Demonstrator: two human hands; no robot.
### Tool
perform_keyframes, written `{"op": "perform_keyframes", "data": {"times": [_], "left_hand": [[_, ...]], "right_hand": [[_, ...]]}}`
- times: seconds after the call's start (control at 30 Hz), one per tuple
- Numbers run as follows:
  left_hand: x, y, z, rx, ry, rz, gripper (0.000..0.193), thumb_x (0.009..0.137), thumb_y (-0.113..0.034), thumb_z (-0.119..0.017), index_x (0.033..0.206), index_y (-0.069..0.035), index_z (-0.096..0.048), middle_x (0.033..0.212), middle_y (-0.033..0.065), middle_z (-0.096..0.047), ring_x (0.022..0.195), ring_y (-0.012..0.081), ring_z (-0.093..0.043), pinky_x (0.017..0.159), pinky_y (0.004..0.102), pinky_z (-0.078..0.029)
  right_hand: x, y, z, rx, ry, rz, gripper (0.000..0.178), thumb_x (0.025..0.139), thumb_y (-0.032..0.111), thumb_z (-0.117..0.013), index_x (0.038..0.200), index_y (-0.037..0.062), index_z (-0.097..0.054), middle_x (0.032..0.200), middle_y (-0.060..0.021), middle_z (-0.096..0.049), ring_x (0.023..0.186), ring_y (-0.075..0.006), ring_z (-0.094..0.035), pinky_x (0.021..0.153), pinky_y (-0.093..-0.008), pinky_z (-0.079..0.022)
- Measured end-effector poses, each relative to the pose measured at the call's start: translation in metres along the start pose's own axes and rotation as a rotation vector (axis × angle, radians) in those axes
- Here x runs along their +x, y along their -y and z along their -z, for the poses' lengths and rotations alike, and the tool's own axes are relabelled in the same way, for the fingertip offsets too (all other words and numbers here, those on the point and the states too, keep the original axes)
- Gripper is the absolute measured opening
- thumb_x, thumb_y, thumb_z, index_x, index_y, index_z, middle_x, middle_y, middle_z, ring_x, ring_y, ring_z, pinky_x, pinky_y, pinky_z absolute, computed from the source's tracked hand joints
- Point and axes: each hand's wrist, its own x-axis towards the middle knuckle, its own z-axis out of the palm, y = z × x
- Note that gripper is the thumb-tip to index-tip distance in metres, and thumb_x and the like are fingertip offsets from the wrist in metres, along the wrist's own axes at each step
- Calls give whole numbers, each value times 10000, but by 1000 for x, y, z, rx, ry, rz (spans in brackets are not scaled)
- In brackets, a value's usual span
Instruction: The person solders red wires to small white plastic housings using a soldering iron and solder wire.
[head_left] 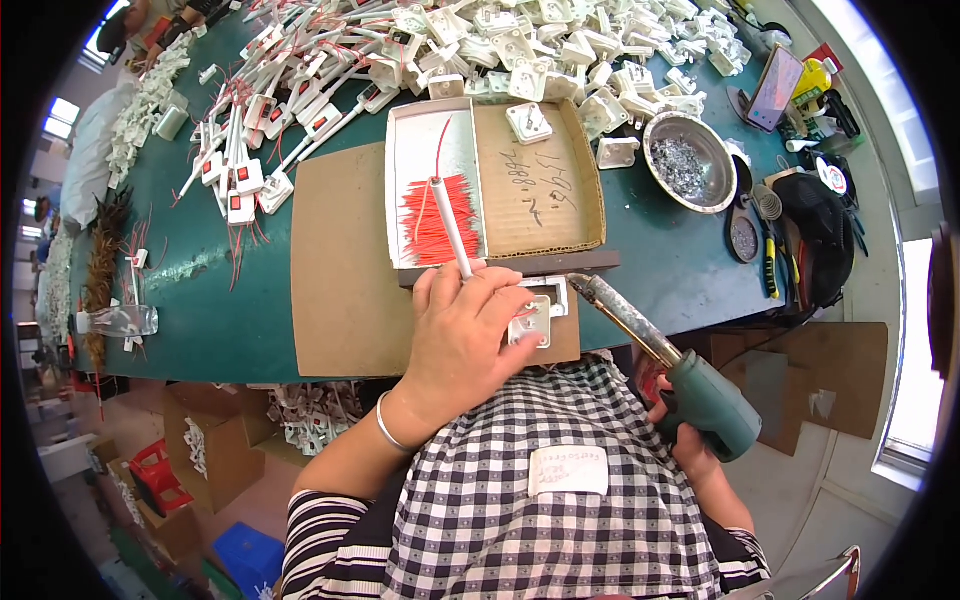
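Observation:
My left hand (455, 330) is closed over a small white square plastic housing (534, 325), pressing it against the cardboard at the table's front edge. A white tube (452, 228) with a red wire (441, 150) sticks out from under its fingers toward the box; its lower end is hidden. My right hand (690, 440) grips a green soldering gun (715, 405) by the handle. The gun's metal barrel points up and left, and its dark tip (580, 281) is just right of the housing, apparently not touching it.
An open cardboard box (597, 190) holds short red wires (430, 225). White housings (530, 75) and tubed pieces with red switches (240, 175) lie heaped at the back. A metal bowl (725, 165) of grey scraps stands at right, near pliers (770, 265) and a propped phone (777, 88).

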Motion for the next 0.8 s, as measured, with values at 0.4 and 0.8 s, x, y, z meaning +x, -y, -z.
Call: {"op": "perform_keyframes", "data": {"times": [0.4,0.8], "left_hand": [[1,11,-10,-64,-16,-53,559,536,-242,-841,1043,-115,-641,1008,13,-528,987,262,-461,893,433,-305],[-7,29,-15,-374,-241,-63,552,561,-273,-851,1057,-124,-659,1014,25,-515,984,254,-443,895,378,-342]], "right_hand": [[-2,3,-5,237,12,22,469,909,292,-529,1201,-74,-496,988,-169,-635,678,-192,-634,660,-303,-507],[-20,26,-19,537,-341,27,483,945,276,-496,1299,-37,-398,1124,-199,-566,616,-209,-579,546,-308,-487]]}}
